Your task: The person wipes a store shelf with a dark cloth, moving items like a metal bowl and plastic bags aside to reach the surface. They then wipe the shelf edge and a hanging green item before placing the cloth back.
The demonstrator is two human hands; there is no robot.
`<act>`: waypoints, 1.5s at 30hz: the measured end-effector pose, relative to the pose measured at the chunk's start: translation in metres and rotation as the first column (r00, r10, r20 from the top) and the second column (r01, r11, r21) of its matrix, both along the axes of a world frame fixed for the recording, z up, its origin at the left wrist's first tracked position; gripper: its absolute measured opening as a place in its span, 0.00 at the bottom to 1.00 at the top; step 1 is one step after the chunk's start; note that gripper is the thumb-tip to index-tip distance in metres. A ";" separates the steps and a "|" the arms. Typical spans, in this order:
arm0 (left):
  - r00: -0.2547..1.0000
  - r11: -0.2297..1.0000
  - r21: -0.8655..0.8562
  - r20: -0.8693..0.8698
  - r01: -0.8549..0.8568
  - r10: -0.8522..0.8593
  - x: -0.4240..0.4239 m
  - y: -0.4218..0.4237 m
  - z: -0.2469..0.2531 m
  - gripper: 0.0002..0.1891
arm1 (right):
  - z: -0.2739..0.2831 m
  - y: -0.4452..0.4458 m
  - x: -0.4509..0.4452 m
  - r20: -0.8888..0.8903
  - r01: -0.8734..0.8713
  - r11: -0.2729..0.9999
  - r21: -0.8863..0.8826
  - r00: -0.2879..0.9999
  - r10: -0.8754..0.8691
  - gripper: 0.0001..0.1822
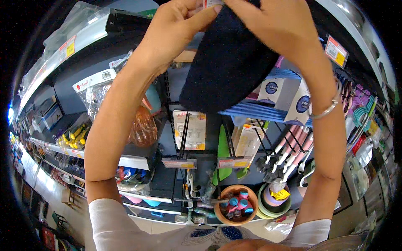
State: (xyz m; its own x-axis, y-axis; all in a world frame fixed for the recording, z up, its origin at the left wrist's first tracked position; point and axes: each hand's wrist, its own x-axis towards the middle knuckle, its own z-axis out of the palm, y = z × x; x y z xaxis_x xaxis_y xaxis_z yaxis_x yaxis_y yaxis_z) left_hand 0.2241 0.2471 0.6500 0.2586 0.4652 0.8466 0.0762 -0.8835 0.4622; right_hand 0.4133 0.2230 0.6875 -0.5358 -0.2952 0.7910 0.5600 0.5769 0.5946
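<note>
Both of my arms are raised to the top of the view. A black piece of fabric (229, 62) hangs down between my hands; its exact kind cannot be told. My left hand (183, 22) pinches a small tag or packet (212, 3) with red and white print at the fabric's upper edge. My right hand (267, 25) is closed around the fabric's upper right part, its fingertips partly cut off by the frame's top. Behind the fabric, blue plastic hangers (263, 112) with white cardboard sleeves hang on the rack.
Carded metal hooks (190, 130) and a green plastic item (223, 153) hang on pegs ahead. Below stand an orange bowl (236, 219) of small pink and blue items and green pots (276, 208). Shelves with bagged goods (73, 136) line the left; pink-handled brushes (295, 150) hang right.
</note>
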 end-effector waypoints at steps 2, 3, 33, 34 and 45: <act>0.999 0.996 -0.089 -0.049 -0.018 0.014 0.001 -0.006 -0.001 0.09 | 0.001 -0.009 0.006 0.035 -0.015 0.993 -0.116 0.999 0.019 0.13; 0.999 0.994 -0.109 -0.046 0.008 -0.013 0.001 -0.009 0.000 0.10 | 0.002 -0.013 0.007 0.045 -0.034 0.984 -0.174 0.998 0.042 0.12; 0.995 0.995 0.027 0.047 -0.095 0.094 0.026 -0.015 -0.017 0.18 | -0.005 0.020 0.071 -0.271 0.197 0.964 0.178 0.952 -0.145 0.11; 0.992 0.992 0.023 0.037 -0.125 0.124 0.022 -0.017 -0.017 0.18 | -0.007 0.015 0.082 -0.283 0.154 0.976 0.156 0.953 -0.106 0.07; 0.980 0.980 -0.042 0.037 -0.193 0.195 0.014 -0.014 -0.017 0.16 | 0.001 0.005 0.166 -0.423 -0.296 0.862 -0.411 0.900 0.107 0.22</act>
State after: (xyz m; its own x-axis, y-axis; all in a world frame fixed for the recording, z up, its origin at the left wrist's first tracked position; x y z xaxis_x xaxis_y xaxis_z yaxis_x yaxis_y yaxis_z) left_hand 0.2380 0.2335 0.6326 0.1263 0.5351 0.8353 0.2248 -0.8356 0.5013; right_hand 0.5795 0.2277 0.6890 -0.1408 0.0792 0.9869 0.5239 0.8518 0.0064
